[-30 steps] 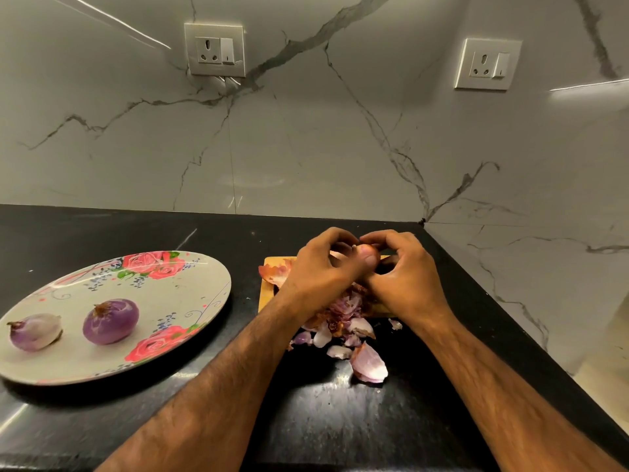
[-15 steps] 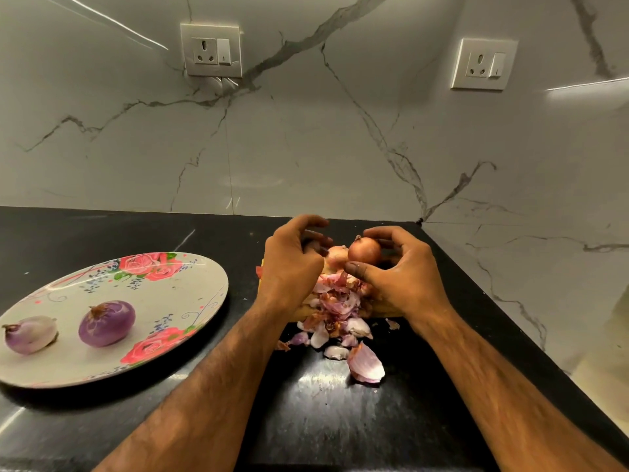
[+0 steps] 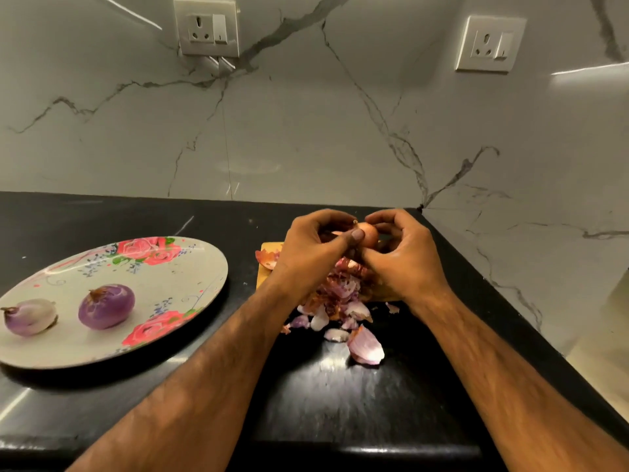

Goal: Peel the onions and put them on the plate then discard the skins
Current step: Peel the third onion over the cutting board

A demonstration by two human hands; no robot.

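Head view. Gripping 1 onion (image 3: 369, 233) with left hand (image 3: 313, 247) and right hand (image 3: 405, 260) together, with fingers curled round it from either side and the left thumb pressed on its brown skin, probably to lift an edge. Held up above the skins (image 3: 340, 294), for dropping scraps onto 1 heap across the board (image 3: 270, 247) and the bench (image 3: 340, 403). Parked well apart on the plate (image 3: 190, 267): 2 peeled onions (image 3: 106, 311), purple, kept clear of the mess. Judged mid-task — peeling of onion 3 barely begun, skins not yet discarded.
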